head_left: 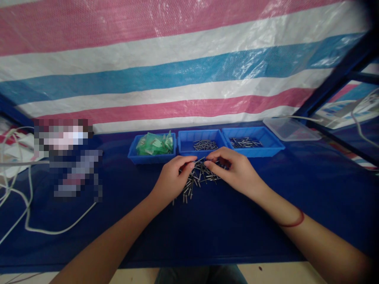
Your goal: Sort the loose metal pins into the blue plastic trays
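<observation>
Pins [197, 179] partly hidden beneath both hands' fingers [189, 165].

Your left hand [171, 177] and right hand [233, 171] meet over the pile of metal pins [198, 179] on the blue tabletop [207, 232] (three blue bins [201, 142] sit just behind), fingers [189, 163] pinching at one.

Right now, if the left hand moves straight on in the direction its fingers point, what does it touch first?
The left hand points right, across the pile of small metal pins. It would probably meet the fingertips of the right hand first, since these are almost touching it already; depth is unclear.
</observation>
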Motion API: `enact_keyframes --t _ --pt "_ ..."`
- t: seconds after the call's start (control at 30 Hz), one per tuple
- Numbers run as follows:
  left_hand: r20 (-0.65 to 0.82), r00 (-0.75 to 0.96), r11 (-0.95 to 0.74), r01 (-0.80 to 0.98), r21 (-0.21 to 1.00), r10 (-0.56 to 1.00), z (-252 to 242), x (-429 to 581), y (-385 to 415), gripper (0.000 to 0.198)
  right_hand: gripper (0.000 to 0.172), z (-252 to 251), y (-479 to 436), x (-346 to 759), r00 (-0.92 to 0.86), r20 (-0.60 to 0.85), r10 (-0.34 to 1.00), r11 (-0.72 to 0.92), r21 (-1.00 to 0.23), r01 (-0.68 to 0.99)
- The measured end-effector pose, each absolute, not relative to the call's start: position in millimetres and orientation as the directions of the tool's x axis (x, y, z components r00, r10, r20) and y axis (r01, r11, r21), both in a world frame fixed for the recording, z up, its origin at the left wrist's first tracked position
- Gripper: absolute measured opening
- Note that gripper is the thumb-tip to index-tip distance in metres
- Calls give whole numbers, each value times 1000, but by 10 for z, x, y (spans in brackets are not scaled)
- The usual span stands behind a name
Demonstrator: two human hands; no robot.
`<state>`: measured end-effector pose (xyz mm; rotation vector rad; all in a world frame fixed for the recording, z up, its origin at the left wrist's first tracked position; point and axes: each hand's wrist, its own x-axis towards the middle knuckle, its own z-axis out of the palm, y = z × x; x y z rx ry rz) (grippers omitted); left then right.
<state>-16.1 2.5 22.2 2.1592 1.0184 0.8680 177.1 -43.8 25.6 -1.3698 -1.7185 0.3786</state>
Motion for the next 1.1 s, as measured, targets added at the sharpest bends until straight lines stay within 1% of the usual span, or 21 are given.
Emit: enact_keyframes --t 0.07,0.17,0.23,0.33,0.43,0.7,0.93,1.03,1.1 --pt "304 501 -528 399 750 810 207 -147 4 21 17 248 -441 1745 12 398 917 325 -767 554" --pt "308 504 -528 381 759 807 195 -134 -25 19 17 235 -440 1721 29 348 937 297 -838 458" --pt "306 510 -531 384 755 804 202 -126 -43 18 17 224 -437 1715 39 326 945 282 -867 410" --pt "296 530 -537 386 750 794 231 -109 -72 17 15 215 -436 1713 39 323 946 285 -879 383" --pt "301 543 -546 371 752 784 258 -92 -90 17 13 227 -447 1707 18 352 936 318 -865 388" --pt "338 500 -553 382 741 797 278 -122 -55 9 5 263 -460 1714 -52 439 897 407 -773 487" --pt "372 503 -586 382 715 781 312 -128 -80 11 9 271 -450 1751 -214 466 858 500 -664 557" --pt "353 529 -595 405 694 772 317 -136 -73 19 11 277 -429 1803 -192 475 859 489 -651 580" --pt "328 559 -608 442 660 762 318 -156 -51 25 12 285 -405 1877 -115 492 863 449 -642 621"
